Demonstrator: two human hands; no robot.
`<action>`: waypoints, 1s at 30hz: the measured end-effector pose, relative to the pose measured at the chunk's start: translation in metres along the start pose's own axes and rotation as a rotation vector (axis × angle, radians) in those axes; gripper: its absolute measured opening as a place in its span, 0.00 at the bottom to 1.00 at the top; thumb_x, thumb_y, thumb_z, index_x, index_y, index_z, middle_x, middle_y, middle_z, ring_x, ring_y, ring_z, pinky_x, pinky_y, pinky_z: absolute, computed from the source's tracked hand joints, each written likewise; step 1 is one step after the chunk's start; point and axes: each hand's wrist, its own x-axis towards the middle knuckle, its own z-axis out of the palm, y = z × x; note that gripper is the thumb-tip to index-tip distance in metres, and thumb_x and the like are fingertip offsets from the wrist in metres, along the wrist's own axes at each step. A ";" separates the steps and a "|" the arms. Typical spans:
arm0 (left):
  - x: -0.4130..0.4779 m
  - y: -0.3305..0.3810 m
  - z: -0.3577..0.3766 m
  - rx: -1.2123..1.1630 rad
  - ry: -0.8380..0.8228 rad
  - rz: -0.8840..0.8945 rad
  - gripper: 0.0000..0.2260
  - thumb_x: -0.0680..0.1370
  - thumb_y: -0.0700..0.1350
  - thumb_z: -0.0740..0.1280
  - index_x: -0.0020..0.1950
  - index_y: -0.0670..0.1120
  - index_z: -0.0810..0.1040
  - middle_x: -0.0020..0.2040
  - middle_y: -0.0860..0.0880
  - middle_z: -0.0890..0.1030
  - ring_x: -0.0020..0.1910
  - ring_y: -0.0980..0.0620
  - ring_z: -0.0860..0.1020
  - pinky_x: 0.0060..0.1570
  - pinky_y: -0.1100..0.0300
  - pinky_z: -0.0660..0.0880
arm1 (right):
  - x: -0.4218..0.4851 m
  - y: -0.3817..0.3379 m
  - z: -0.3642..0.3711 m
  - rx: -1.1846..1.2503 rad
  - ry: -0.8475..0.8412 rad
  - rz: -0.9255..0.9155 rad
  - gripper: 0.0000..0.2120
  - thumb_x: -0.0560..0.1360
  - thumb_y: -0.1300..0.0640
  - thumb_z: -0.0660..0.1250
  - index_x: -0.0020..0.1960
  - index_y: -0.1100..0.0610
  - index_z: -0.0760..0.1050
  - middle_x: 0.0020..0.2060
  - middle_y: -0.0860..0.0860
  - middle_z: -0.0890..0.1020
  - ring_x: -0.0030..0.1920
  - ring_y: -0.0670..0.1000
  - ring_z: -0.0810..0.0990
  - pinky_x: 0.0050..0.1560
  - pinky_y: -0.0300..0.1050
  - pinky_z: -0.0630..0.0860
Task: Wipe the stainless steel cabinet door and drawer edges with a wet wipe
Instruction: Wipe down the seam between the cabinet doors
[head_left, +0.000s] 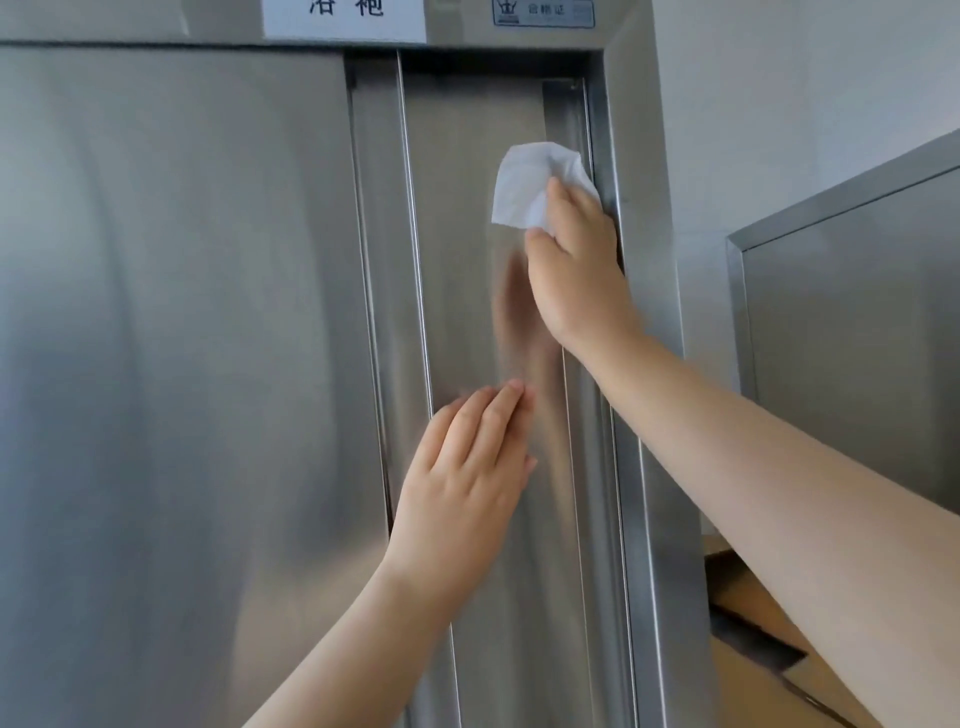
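Right hand (571, 265) pinches wet wipe (522, 182) at door edge (563, 119), left hand (465, 473) lies flat and open on door (457, 218); loose wipe may snag against frame (641, 156).

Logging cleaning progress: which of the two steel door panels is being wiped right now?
The narrow right-hand panel, not the wide left door: the left hand lies flat on it and the right hand holds the wet wipe at its right edge.

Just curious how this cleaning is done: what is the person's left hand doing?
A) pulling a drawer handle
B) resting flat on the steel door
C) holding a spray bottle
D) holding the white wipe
B: the left hand lies with straight fingers on the door, while the right hand grips the wipe.
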 end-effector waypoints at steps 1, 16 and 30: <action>0.000 0.000 0.001 0.001 0.004 0.002 0.18 0.80 0.47 0.59 0.67 0.39 0.73 0.62 0.45 0.76 0.60 0.46 0.72 0.64 0.52 0.65 | 0.012 -0.005 -0.002 0.006 0.006 -0.011 0.11 0.75 0.66 0.52 0.40 0.52 0.65 0.52 0.53 0.68 0.53 0.51 0.64 0.59 0.41 0.62; -0.001 -0.002 0.004 -0.007 0.039 0.026 0.18 0.79 0.45 0.63 0.67 0.39 0.73 0.61 0.44 0.77 0.59 0.46 0.73 0.63 0.53 0.65 | 0.025 -0.007 0.000 -0.061 0.032 -0.062 0.25 0.79 0.59 0.50 0.76 0.60 0.55 0.74 0.52 0.61 0.72 0.51 0.57 0.73 0.43 0.52; -0.061 0.024 -0.010 -0.133 -0.050 0.096 0.17 0.78 0.37 0.59 0.66 0.39 0.73 0.61 0.44 0.77 0.58 0.45 0.74 0.60 0.53 0.67 | -0.294 0.090 0.023 -0.093 -0.183 0.121 0.27 0.81 0.52 0.49 0.78 0.51 0.47 0.76 0.42 0.51 0.76 0.43 0.52 0.74 0.37 0.53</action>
